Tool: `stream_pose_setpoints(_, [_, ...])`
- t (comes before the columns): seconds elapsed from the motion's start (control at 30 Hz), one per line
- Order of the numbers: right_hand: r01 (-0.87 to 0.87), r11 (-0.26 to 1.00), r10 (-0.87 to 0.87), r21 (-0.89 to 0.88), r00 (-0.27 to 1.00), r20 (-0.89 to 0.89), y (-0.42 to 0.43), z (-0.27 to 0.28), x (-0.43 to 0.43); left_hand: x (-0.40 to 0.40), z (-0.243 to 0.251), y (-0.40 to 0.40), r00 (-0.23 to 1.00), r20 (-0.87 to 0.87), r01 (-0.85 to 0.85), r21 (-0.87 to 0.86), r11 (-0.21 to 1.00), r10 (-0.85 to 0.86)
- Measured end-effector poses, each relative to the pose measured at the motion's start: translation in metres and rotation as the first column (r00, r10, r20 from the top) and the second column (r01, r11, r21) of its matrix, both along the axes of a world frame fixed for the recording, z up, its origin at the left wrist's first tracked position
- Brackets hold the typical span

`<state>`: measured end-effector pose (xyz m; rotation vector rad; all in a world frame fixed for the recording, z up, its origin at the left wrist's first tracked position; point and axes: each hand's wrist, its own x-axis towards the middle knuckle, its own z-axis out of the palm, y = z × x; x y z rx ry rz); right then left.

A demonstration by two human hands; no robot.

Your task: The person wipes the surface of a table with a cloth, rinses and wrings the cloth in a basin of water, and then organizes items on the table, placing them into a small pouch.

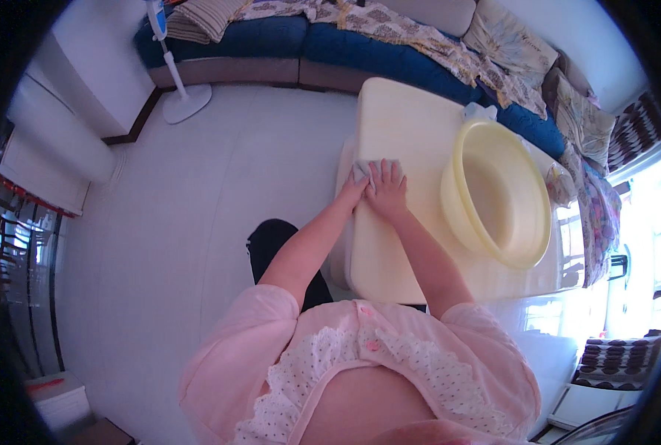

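Note:
A grey cloth [396, 165] lies over the left edge of a cream-coloured table [402, 122] with rounded corners. My right hand [387, 192] rests flat on the cloth with its fingers spread, pressing it to the tabletop. Beside it, at the table's edge, my left hand [356, 185] touches the cloth's left part; its fingertips are partly hidden, so its grip is unclear. To the right of both hands stands a large pale yellow plastic basin [497, 194], apart from them.
Behind the table curves a blue sofa [341, 47] with patterned covers and cushions. A white stand base [188, 104] is on the floor at the upper left. A plastic bag [560, 185] lies right of the basin, and a small bluish-white item [479, 112] behind it.

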<state>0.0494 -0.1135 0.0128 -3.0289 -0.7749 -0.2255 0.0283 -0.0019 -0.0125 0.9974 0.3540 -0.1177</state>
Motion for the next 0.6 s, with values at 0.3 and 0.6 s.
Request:
stream_pose_setpoints(0.3, [-0.090,0.995,0.083,0.049,0.988,0.127,-0.023,-0.004,-0.090,-0.097,-0.001,-0.014,0.995,0.091,0.026,0.136,0.990,-0.039])
stream_pose_setpoints(0.6, [-0.172,0.985,0.172,0.011,0.984,-0.038,-0.047,0.018,-0.169,-0.183,0.000,-0.031,0.992,0.043,0.103,0.274,0.956,-0.120])
